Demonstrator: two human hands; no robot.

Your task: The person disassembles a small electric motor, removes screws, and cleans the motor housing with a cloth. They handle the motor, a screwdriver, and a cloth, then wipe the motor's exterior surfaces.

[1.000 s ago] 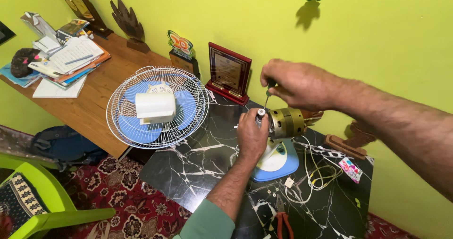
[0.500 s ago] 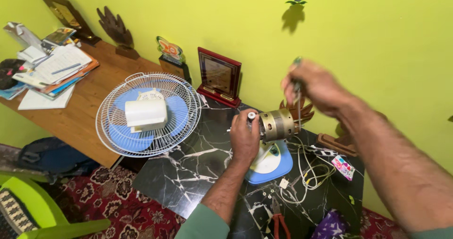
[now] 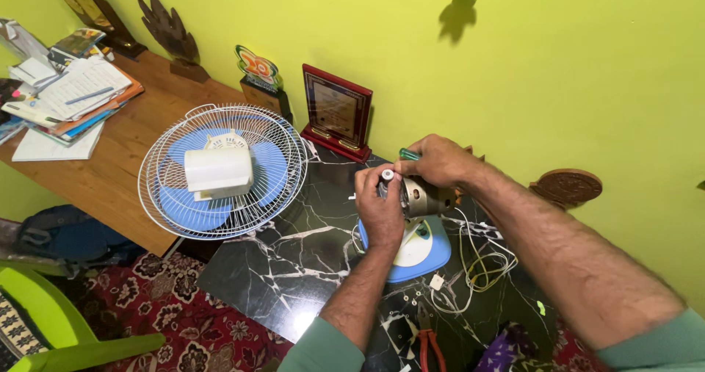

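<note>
A metal fan motor (image 3: 424, 196) stands on a blue and white fan base (image 3: 416, 248) on the black marble table (image 3: 294, 254). My left hand (image 3: 379, 209) grips the motor's front end, just below its shaft tip (image 3: 387, 174). My right hand (image 3: 438, 162) rests on top of the motor and holds a green-handled screwdriver (image 3: 408, 154), whose tip is hidden. Loose wires (image 3: 481, 265) trail from the motor to the right.
A white fan grille with blue blades and a white housing (image 3: 220, 170) lies left of the motor. Red-handled pliers (image 3: 427, 339) lie near the front edge. Plaques and trophies (image 3: 338, 111) line the green wall. Papers (image 3: 66, 96) cover the wooden desk; a green chair (image 3: 51, 320) stands below.
My right hand has come down from above the motor onto its top with the screwdriver. My left hand has stayed on the motor's front. The camera has moved closer.
</note>
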